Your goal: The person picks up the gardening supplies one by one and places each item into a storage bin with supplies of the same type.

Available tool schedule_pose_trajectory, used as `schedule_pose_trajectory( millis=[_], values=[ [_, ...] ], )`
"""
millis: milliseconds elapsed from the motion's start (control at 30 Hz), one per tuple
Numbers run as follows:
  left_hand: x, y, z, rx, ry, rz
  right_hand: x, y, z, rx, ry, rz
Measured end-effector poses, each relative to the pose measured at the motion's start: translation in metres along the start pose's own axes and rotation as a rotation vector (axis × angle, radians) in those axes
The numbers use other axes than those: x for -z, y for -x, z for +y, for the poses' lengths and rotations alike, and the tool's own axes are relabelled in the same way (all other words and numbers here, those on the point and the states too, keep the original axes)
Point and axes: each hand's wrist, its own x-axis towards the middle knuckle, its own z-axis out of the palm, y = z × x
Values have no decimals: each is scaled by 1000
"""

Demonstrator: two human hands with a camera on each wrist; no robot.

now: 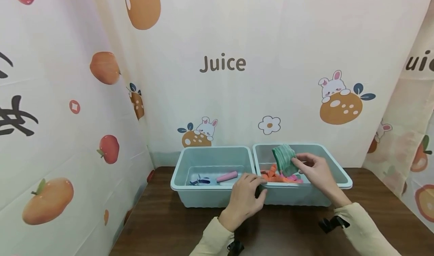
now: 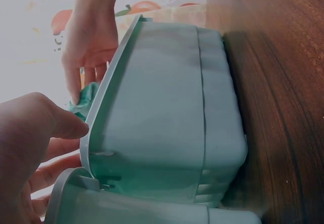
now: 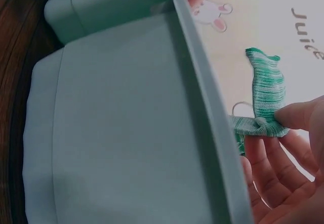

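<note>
My right hand (image 1: 313,171) holds a piece of green-and-white striped knit cloth (image 1: 285,158) over the right bin (image 1: 318,193), pinched between thumb and fingers. In the right wrist view, one part of the knit cloth (image 3: 268,89) stands up from the fingertips and another part bends sideways toward the rim. Below it in that bin lie orange pieces (image 1: 272,174) and bright pink ones (image 1: 294,178). My left hand (image 1: 245,197) rests with loosely bent fingers at the front rims where the two bins meet; its thumb (image 2: 71,125) is at the right bin's rim.
Beside the right bin stands a second pale blue-green bin (image 1: 207,197), holding a pink roll (image 1: 227,177) and a dark blue item (image 1: 202,181). Both are on a dark wooden table (image 1: 156,218), close to a printed curtain (image 1: 223,97) behind. Another printed curtain (image 1: 51,135) hangs along the left.
</note>
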Motion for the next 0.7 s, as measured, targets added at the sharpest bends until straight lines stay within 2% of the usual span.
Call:
schedule_pose_trajectory(
  millis=[200,333,533,700],
  values=[
    [2,-1,0,-9,-12,9,-4,-7,11,-3,21,19],
    [2,-1,1,-9,-13,1,-6,-10,16,-13,71,28],
    [2,-1,1,-19,-10,12,-8,-11,15,-32,172,37],
    [1,-2,0,-12,0,11,-9,-10,14,-48,186,31]
  ],
)
